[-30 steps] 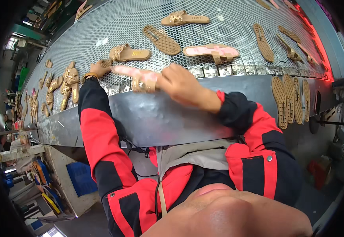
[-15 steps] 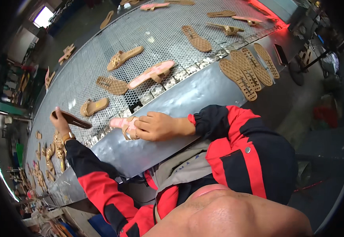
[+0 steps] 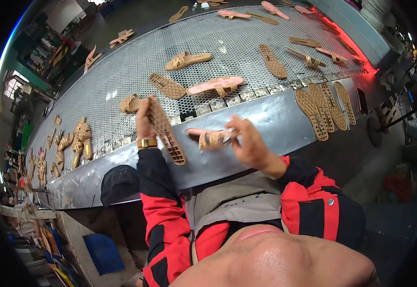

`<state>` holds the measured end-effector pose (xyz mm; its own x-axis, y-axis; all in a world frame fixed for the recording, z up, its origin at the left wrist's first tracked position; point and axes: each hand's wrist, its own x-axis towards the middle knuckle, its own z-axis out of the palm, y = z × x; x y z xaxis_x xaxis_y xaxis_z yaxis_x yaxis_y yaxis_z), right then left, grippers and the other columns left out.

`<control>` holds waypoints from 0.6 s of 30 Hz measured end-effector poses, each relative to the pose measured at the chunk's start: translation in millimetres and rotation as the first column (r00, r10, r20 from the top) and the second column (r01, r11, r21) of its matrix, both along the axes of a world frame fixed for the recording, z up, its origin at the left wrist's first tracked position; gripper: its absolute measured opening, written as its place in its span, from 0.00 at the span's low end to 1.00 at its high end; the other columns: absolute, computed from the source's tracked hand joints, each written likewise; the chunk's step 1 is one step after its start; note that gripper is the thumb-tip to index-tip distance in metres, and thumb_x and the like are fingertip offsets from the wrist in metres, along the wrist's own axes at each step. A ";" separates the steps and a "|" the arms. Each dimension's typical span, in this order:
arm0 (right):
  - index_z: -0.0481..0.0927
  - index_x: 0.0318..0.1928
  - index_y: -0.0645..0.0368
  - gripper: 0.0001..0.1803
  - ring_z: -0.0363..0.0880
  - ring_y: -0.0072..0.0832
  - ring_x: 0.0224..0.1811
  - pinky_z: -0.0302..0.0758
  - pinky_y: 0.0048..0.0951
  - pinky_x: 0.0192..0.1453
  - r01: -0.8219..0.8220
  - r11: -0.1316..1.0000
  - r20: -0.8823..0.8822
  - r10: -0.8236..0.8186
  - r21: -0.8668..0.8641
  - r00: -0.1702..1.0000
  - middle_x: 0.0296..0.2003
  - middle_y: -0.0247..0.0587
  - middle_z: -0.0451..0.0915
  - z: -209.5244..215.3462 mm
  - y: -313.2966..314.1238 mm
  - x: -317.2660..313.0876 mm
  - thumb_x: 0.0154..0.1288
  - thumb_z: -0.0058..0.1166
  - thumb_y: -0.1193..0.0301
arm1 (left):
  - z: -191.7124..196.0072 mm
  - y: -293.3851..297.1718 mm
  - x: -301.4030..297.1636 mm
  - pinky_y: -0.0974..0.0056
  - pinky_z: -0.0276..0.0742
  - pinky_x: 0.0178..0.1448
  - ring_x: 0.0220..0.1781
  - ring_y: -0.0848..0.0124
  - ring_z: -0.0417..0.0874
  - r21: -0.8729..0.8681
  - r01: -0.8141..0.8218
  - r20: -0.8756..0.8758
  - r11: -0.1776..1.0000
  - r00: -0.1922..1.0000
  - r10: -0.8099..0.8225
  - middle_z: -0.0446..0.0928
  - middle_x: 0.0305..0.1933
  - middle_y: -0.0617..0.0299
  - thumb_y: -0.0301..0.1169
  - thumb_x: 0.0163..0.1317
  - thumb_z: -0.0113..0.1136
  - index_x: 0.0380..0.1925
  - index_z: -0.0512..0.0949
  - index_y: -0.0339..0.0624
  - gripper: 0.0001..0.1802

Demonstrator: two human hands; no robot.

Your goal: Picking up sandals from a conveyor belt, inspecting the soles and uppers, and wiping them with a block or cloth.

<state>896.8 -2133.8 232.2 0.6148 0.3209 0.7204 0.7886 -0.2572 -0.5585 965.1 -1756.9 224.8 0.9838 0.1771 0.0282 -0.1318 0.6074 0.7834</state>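
My left hand (image 3: 144, 125), with a gold band at the wrist, grips a brown shoe sole (image 3: 169, 136). The sole is tilted upright, its gridded face turned toward my right. Across from it, my right hand (image 3: 255, 147) pinches the end of a sandal upper (image 3: 209, 139) with a gold sparkly strap and a pink insole. A small gap separates the two pieces above the metal ledge (image 3: 261, 124). Just behind my left hand, a tan sandal (image 3: 129, 104) lies on the mesh, partly hidden. Beyond my hands lie a loose sole (image 3: 167, 86) and a pink-lined sandal (image 3: 215, 86).
A wide mesh conveyor (image 3: 122, 71) carries scattered sandals and soles. Several brown soles (image 3: 316, 111) lie side by side on the ledge at right, near a dark phone-like slab (image 3: 361, 101). A cluster of gold sandals (image 3: 81, 141) sits at left. A black cap-like item (image 3: 119, 184) is by the ledge's front edge.
My left hand has swung the sole rightward and raised it upright, toward my body's middle. My right hand has shifted right with the sandal upper, now holding its end. The whole view has turned left.
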 end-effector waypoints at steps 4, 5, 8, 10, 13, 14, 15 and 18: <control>0.70 0.67 0.62 0.34 0.85 0.41 0.42 0.82 0.37 0.49 0.216 0.952 -0.147 -0.187 0.219 0.971 0.44 0.49 0.83 31.6 -31.9 5.0 0.61 0.65 0.86 | -18.6 -40.3 2.0 0.62 0.89 0.46 0.39 0.69 0.89 -0.027 0.203 -0.107 0.979 0.973 -0.205 0.86 0.41 0.62 0.36 0.80 0.53 0.55 0.80 0.38 0.16; 0.72 0.65 0.61 0.31 0.85 0.40 0.41 0.82 0.36 0.47 0.266 0.927 -0.116 -0.244 0.263 0.963 0.43 0.49 0.83 37.6 -38.6 7.3 0.62 0.66 0.85 | -22.5 -46.2 1.7 0.63 0.89 0.46 0.39 0.69 0.89 0.004 0.221 -0.116 0.975 0.969 -0.220 0.86 0.41 0.62 0.36 0.80 0.54 0.56 0.80 0.38 0.15; 0.78 0.57 0.63 0.24 0.81 0.38 0.45 0.78 0.37 0.50 0.288 0.949 0.128 -0.304 0.126 0.944 0.44 0.44 0.83 43.0 -48.7 18.9 0.60 0.66 0.87 | -32.0 -55.9 3.2 0.63 0.88 0.46 0.42 0.70 0.89 0.036 0.253 -0.113 0.967 0.962 -0.248 0.85 0.44 0.61 0.34 0.79 0.55 0.57 0.80 0.37 0.15; 0.79 0.54 0.61 0.24 0.79 0.45 0.42 0.73 0.45 0.49 0.274 0.961 0.251 -0.255 -0.044 0.934 0.40 0.43 0.85 31.8 -46.1 26.7 0.57 0.69 0.85 | -37.1 -58.5 3.9 0.63 0.88 0.47 0.42 0.70 0.89 0.096 0.211 -0.144 0.973 0.970 -0.196 0.85 0.44 0.61 0.34 0.79 0.55 0.57 0.80 0.37 0.15; 0.75 0.62 0.63 0.32 0.76 0.54 0.58 0.70 0.51 0.64 0.047 0.954 -0.015 -0.054 -0.296 0.998 0.54 0.54 0.81 1.2 -34.5 30.4 0.65 0.70 0.58 | -41.3 -60.3 2.4 0.64 0.88 0.46 0.41 0.70 0.88 0.186 0.166 -0.166 0.969 0.977 -0.135 0.85 0.43 0.61 0.34 0.80 0.53 0.58 0.79 0.37 0.16; 0.73 0.67 0.63 0.41 0.70 0.58 0.69 0.65 0.54 0.73 -0.053 0.827 -0.234 -0.096 -0.560 0.967 0.65 0.60 0.73 -8.1 -35.8 33.0 0.63 0.68 0.47 | -42.1 -61.0 2.1 0.65 0.87 0.48 0.42 0.70 0.88 0.199 0.173 -0.162 0.965 0.977 -0.142 0.85 0.45 0.62 0.34 0.79 0.55 0.60 0.80 0.36 0.17; 0.73 0.67 0.63 0.41 0.70 0.58 0.69 0.65 0.54 0.73 -0.061 0.844 -0.202 -0.057 -0.533 0.978 0.65 0.60 0.73 -14.9 -38.3 34.5 0.63 0.68 0.47 | -41.9 -60.2 0.1 0.65 0.87 0.49 0.44 0.71 0.88 0.212 0.184 -0.174 0.960 0.974 -0.148 0.86 0.46 0.62 0.33 0.78 0.56 0.61 0.80 0.36 0.17; 0.67 0.75 0.56 0.49 0.59 0.61 0.79 0.59 0.51 0.81 -0.204 0.636 -0.253 0.015 -0.744 0.967 0.77 0.66 0.59 -24.5 -52.6 45.7 0.57 0.74 0.52 | -42.6 -59.2 -3.2 0.64 0.87 0.51 0.45 0.70 0.88 0.164 0.148 -0.130 0.975 0.983 -0.127 0.85 0.47 0.61 0.32 0.79 0.53 0.63 0.79 0.38 0.19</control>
